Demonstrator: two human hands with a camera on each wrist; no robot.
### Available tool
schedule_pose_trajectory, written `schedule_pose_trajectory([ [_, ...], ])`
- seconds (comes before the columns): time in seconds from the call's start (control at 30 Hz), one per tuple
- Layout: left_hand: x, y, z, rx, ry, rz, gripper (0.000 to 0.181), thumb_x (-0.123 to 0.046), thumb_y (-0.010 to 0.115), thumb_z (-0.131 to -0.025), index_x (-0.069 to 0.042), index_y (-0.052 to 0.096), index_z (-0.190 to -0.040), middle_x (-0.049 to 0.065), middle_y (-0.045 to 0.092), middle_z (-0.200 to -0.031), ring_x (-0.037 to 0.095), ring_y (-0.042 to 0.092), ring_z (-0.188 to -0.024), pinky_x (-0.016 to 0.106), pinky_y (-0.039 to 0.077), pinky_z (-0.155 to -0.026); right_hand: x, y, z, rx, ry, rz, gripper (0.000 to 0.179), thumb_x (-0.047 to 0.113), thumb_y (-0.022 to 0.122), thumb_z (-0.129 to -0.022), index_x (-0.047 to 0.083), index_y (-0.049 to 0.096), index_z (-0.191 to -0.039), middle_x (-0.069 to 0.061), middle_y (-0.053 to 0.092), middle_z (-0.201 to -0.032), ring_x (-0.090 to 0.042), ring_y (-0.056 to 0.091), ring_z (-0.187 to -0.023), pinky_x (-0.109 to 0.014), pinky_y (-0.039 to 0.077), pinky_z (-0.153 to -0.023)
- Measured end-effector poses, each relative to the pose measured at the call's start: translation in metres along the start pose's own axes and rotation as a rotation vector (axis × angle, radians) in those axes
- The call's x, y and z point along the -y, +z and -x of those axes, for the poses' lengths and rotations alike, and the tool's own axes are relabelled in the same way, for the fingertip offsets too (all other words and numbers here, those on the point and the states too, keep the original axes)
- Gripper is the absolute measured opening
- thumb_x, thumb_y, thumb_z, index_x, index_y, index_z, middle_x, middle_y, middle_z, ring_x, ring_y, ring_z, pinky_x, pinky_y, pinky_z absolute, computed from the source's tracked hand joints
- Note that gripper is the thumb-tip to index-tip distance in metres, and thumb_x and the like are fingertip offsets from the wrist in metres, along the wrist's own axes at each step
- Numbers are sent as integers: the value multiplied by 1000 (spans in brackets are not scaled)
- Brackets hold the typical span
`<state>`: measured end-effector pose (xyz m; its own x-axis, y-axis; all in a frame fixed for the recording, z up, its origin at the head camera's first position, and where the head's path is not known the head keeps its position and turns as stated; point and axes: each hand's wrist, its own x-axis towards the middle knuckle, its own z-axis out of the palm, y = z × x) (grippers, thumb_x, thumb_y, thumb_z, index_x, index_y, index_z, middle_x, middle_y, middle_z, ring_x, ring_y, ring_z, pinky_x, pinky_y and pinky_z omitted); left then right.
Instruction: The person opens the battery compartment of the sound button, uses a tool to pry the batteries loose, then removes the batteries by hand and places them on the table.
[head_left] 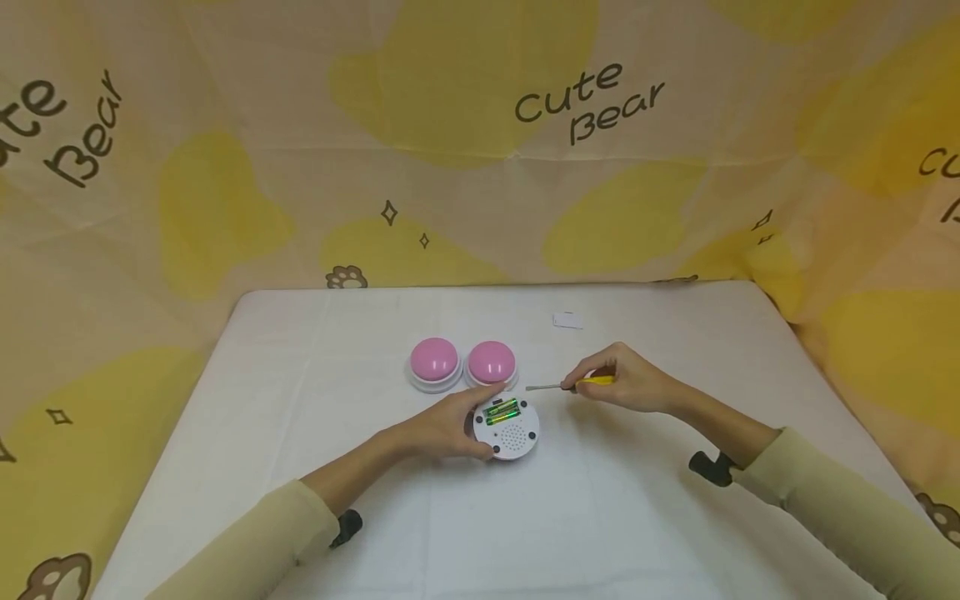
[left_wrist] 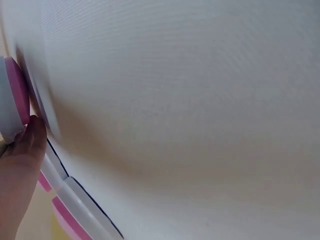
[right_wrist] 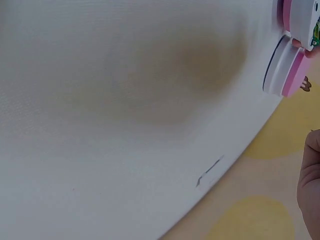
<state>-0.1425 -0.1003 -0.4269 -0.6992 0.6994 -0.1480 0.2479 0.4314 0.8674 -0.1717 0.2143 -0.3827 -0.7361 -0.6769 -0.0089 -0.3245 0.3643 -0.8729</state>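
My left hand (head_left: pixel 450 423) grips a round white push-button light (head_left: pixel 513 437) by its edge, underside facing up. Two green batteries (head_left: pixel 502 412) sit in its uncovered compartment, with dark feet and a dotted speaker grille around it. In the left wrist view the pink dome of the held button (left_wrist: pixel 19 90) faces the table. My right hand (head_left: pixel 633 379) holds a screwdriver (head_left: pixel 596 380) with a yellow handle, its metal shaft pointing left toward the button's edge, a small gap apart. The right wrist view shows only part of the right hand (right_wrist: pixel 310 185), with the screwdriver out of sight.
Two more pink-domed buttons, a left one (head_left: pixel 433 360) and a right one (head_left: pixel 491 363), stand side by side just beyond the left hand. A small white cover (head_left: pixel 567 320) lies farther back on the white table (head_left: pixel 360 517). A patterned cloth (head_left: pixel 465 100) hangs behind.
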Motion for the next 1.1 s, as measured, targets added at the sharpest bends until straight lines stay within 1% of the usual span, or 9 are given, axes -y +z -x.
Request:
schedule_pose_trajectory([
  [0.13, 0, -2, 1, -14, 12, -22, 100, -25, 87, -75, -8, 30, -156, 1, 50, -143, 14, 49, -119, 39, 37, -108, 2, -1, -1, 8, -1, 6, 16, -2, 64, -92, -6, 74, -105, -22, 72, -103, -24, 69, -95, -24, 51, -90],
  [0.23, 1, -1, -1, -16, 12, -72, 103, -33, 89, -73, -13, 32, -156, -3, 47, -146, 11, 46, -123, 36, 37, -109, 3, -1, -2, 13, 11, 12, 17, -1, 65, -92, -5, 74, -105, -21, 73, -104, -21, 69, -96, -24, 50, -92],
  [0.33, 1, -3, -1, -14, 7, -118, 101, -39, 89, -73, -14, 35, -155, -4, 47, -146, 11, 45, -124, 37, 39, -108, 3, -2, -3, 15, 20, 17, 17, 0, 65, -92, -5, 74, -106, -20, 73, -104, -20, 69, -97, -24, 50, -93],
  [0.4, 1, -5, -1, -9, 10, -133, 98, -36, 87, -74, -12, 36, -154, -2, 48, -146, 12, 45, -125, 39, 38, -109, 3, -3, -4, 14, 18, 23, 17, 0, 65, -92, -5, 74, -106, -20, 73, -104, -20, 69, -98, -24, 50, -92],
  [0.57, 2, -9, -1, 5, 30, -131, 90, -20, 84, -76, -4, 38, -152, 2, 53, -142, 15, 51, -113, 37, 44, -99, 1, -5, -5, 18, 14, 28, 17, 1, 65, -93, -4, 74, -106, -19, 73, -104, -20, 69, -98, -24, 50, -92],
  [0.63, 2, -9, -2, -2, 26, -131, 90, -22, 85, -75, -6, 40, -151, 2, 57, -136, 15, 55, -108, 36, 47, -95, 0, -6, -5, 22, 15, 27, 17, 1, 65, -93, -4, 74, -107, -19, 73, -105, -20, 69, -99, -24, 50, -93],
  [0.7, 4, -8, -3, -17, 28, -153, 92, -27, 88, -74, -8, 41, -150, 1, 58, -136, 14, 56, -109, 36, 46, -98, -1, -5, -5, 23, 12, 28, 17, 1, 65, -93, -4, 74, -107, -19, 73, -105, -19, 68, -99, -25, 50, -93],
  [0.93, 5, -1, -3, -17, 40, -227, 100, -34, 90, -72, -12, 37, -153, -1, 47, -148, 11, 45, -129, 35, 36, -111, -4, -3, -4, 20, -7, 27, 16, 1, 66, -93, -3, 75, -106, -20, 73, -104, -18, 68, -97, -26, 51, -92],
  [1.1, 2, -2, 0, -26, 38, -224, 94, -30, 90, -72, -10, 41, -151, 0, 53, -141, 14, 52, -117, 36, 44, -104, -6, -2, -2, 15, -18, 49, 16, 2, 66, -93, -3, 75, -106, -19, 73, -104, -17, 68, -98, -25, 50, -93],
])
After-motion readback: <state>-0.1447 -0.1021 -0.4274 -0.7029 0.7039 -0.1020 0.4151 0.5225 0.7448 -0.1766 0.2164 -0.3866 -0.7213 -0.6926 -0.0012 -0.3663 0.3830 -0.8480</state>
